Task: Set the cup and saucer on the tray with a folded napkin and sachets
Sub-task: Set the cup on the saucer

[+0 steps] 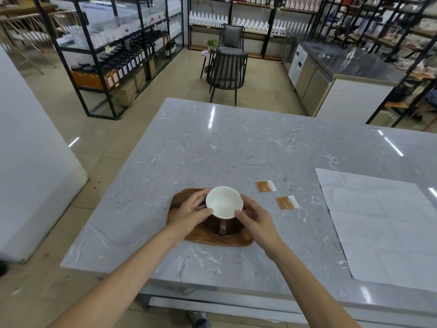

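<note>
Far left there's black metal shelving (pixel 113 55) packed with dark bottles and jars, and a dark slatted chair (pixel 225 72) sits past the far edge of the counter. The counter (pixel 212 143) itself is glossy grey stone with white veining, pretty reflective. Near the front edge sits the tray (pixel 212 240), a rounded slab of warm brown wood with visible grain. On it is a dark round saucer (pixel 233 229), and the cup (pixel 224 202) is right over it, white and smooth inside with a slightly scalloped rim, dark brown outside, its handle pointing back at the person. Can't tell if the cup is fully resting on the saucer or just above it. The left hand (pixel 190 214) wraps the cup's left side, thumb and fingertips curled onto the rim, and the right hand (pixel 256 220) does the same on the right side, thumb pressed at the rim, so both are gripping the cup. Right of the tray, apart from it, two small square sachets (pixel 266 186) lie flat on the stone, orange with a white strip, the second sachet (pixel 287 202) a bit nearer. Further right the napkin (pixel 383 223) is spread open, a big pale sheet with fold creases across it, hanging off the right of the frame.
</note>
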`<state>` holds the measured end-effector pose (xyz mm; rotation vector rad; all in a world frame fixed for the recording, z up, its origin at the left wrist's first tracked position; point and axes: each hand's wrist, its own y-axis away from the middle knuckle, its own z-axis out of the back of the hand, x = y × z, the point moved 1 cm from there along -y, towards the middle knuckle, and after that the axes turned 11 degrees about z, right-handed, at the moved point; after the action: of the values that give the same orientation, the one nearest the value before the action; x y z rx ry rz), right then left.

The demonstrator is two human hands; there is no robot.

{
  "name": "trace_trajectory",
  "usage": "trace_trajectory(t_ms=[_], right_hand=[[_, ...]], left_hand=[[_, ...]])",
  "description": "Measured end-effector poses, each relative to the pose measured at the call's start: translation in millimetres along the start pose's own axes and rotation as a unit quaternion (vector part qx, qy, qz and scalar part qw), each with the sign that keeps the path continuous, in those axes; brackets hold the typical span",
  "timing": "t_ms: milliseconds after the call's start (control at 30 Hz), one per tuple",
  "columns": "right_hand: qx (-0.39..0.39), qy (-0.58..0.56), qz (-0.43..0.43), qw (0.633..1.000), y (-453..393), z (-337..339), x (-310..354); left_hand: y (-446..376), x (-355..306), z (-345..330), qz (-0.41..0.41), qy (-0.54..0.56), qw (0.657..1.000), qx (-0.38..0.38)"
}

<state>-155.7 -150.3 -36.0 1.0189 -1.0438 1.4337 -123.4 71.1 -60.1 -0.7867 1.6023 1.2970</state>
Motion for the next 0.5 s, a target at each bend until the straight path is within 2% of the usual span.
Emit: trace_trajectory(t_ms=[333, 500], right_hand=[[0.015, 0.034, 0.001, 0.999, -4.6, 1.2, -9.4], [-0.007, 0.031, -0.006, 0.999, -2.6, 0.9, -14.0]], left_hand=[[3.3, -1.6, -0.2, -0.010, -0.031, 0.999, -0.019], [3.4, -3.1, -1.8, -0.009, -0.044, 0.999, -0.015]])
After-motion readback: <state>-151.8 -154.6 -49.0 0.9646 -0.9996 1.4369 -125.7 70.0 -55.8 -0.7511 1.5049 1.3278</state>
